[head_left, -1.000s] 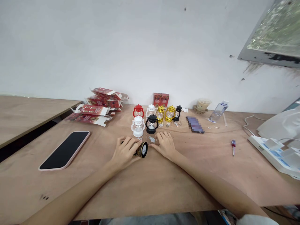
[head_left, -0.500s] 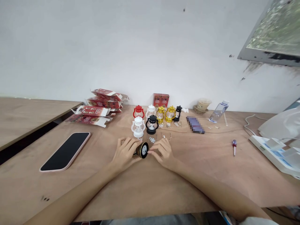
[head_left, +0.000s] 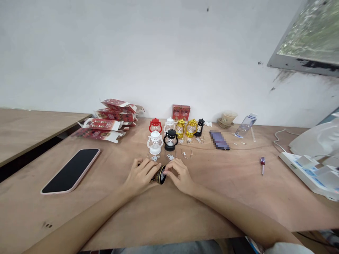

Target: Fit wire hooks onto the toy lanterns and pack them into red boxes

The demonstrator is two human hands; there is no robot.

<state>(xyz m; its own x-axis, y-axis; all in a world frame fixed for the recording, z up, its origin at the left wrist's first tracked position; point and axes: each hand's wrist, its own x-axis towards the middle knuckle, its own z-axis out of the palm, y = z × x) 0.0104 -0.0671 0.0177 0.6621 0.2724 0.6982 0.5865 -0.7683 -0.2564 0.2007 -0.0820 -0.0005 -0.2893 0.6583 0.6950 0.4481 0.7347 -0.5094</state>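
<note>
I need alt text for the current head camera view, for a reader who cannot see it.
A person's left hand holds a dark, gold-trimmed object tipped sideways, the right hand at its round end. Behind, on a wooden table, stand seven small red, white, gold and black lanterns; red cartons and a phone lie to the left, a screwdriver to the right.

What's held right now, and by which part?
Left hand grips a gold-banded dark lantern around its body; right hand is at its base, grip unclear.

Passage right of centre
A hand could pass over the tabletop (head_left: 227, 173) between right forearm (head_left: 233, 210) and screwdriver (head_left: 262, 162); 7 standing lanterns (head_left: 171, 140) block mid-frame, a power strip (head_left: 308, 173) the right edge.
</note>
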